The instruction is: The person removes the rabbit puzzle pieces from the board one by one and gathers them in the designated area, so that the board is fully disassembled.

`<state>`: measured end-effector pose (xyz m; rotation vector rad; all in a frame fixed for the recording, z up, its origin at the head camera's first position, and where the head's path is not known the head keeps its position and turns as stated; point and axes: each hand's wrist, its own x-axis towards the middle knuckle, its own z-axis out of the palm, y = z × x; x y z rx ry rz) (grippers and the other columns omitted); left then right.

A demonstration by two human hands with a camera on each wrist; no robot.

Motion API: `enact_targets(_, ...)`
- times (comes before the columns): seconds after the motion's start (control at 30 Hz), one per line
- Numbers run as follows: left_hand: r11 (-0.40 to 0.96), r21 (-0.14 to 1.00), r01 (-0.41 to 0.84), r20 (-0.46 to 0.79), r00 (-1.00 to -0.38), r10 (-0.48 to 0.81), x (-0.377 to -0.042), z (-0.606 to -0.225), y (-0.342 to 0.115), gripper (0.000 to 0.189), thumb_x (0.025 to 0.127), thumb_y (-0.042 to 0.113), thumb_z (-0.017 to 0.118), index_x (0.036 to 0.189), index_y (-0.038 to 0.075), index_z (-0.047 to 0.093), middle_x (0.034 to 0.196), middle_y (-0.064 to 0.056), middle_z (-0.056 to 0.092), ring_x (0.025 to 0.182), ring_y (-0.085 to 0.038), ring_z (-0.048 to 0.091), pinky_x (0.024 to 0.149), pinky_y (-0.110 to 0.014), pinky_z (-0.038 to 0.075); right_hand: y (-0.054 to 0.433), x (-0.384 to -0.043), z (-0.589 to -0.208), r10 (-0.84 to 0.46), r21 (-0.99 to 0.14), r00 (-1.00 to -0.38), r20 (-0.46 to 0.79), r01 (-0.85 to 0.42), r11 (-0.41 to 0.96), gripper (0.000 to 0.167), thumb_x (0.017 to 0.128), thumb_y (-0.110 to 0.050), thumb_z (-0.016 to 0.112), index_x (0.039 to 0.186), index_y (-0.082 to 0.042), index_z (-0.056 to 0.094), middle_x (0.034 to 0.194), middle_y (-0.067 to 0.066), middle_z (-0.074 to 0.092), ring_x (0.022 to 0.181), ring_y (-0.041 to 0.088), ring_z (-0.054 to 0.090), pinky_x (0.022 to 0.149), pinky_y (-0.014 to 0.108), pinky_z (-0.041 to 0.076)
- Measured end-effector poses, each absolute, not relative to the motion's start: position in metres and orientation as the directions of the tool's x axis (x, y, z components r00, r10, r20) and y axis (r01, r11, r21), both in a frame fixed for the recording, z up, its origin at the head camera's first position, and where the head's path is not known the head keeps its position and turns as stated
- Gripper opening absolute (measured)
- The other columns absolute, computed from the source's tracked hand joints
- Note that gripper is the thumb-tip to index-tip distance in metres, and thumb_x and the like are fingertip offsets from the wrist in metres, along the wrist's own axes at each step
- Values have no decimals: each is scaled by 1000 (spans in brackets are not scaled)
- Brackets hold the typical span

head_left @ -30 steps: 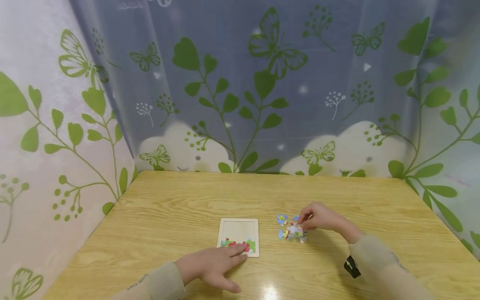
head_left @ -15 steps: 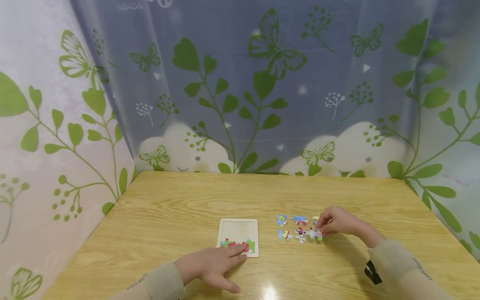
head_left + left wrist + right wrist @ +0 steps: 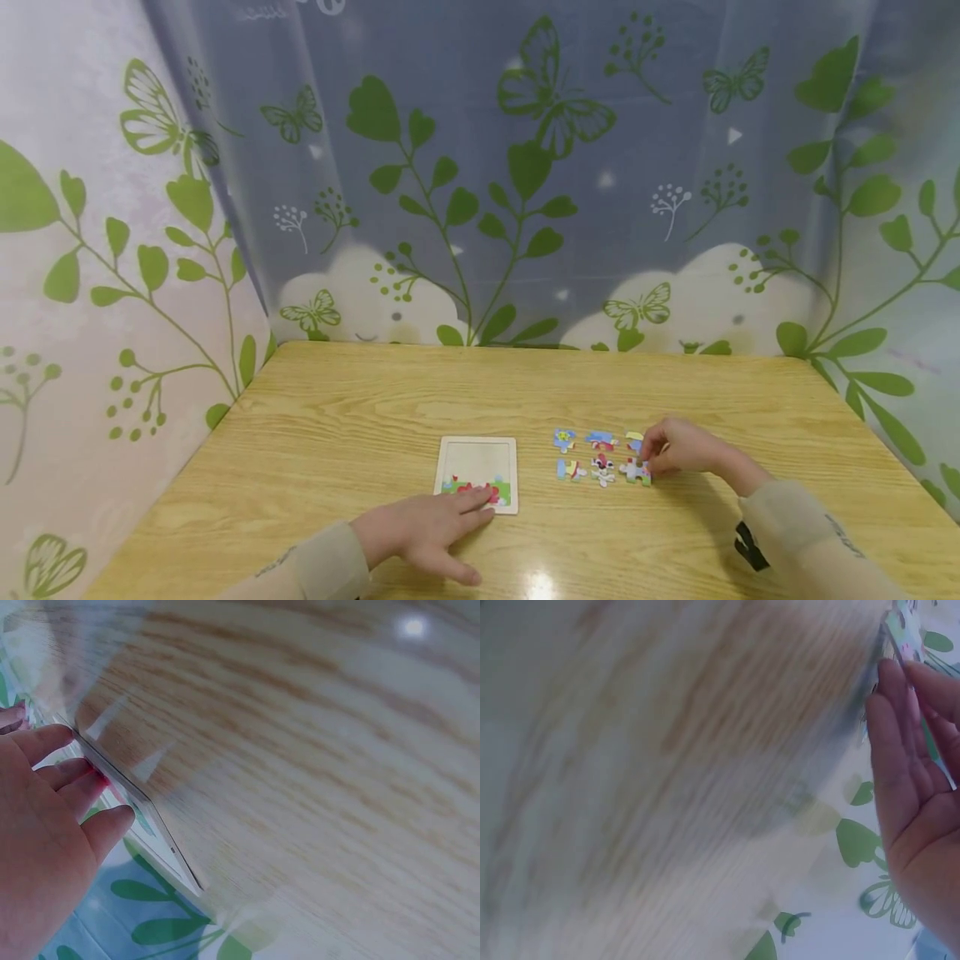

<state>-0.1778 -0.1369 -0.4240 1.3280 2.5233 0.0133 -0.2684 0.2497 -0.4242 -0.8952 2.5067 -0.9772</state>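
My left hand lies flat with its fingers spread on the lower part of a square wooden puzzle tray. Under and beside those fingers, a row of green and red puzzle pieces fills the tray's bottom edge, partly hidden. The bare wood of the tray shows above that row. To the right, my right hand pinches the right edge of a pale puzzle piece low at the table. In the right wrist view, this piece's thin edge shows at the fingertips of the right hand.
Left of the right hand, loose pieces sit in two rows: a blue piece with a yellow figure, a blue-and-red piece, a blue-yellow piece and others. A patterned curtain hangs behind the wooden table.
My right hand has moved right, drawing the pale piece away from the bunched pieces, which now show in two spaced rows. My left hand has stayed on the tray.
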Motion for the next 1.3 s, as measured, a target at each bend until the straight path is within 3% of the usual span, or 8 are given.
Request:
enact_targets(0.8, 577, 156, 802, -250, -533, 808, -176, -420, -136, 78, 83, 62, 38, 137, 5, 32, 144, -11, 18, 130, -18, 19, 100, -28, 25, 246, -266, -426, -626, -636, -775, -78, -445, 631, 9, 75, -4, 67, 75, -2, 58, 70, -2, 55, 63, 7, 49, 53, 24, 43)
enact_targets(0.97, 581, 146, 801, -257, -536, 804, -176, -421, -136, 77, 84, 62, 36, 138, 7, 31, 145, -10, 18, 130, -17, 18, 100, -34, 27, 246, -266, -425, -618, -622, -783, -69, -451, 641, 11, 76, -7, 68, 75, -3, 59, 70, -3, 55, 63, 8, 49, 53, 24, 43)
enact_targets(1.3, 577, 19, 816, -222, -559, 799, -172, -421, -133, 73, 85, 60, 37, 136, 9, 34, 144, -10, 21, 129, -19, 22, 97, -42, 30, 234, -261, -418, -658, -612, -752, -40, -502, 611, 6, 76, -6, 65, 76, -5, 59, 73, -4, 56, 67, 8, 51, 56, 25, 44)
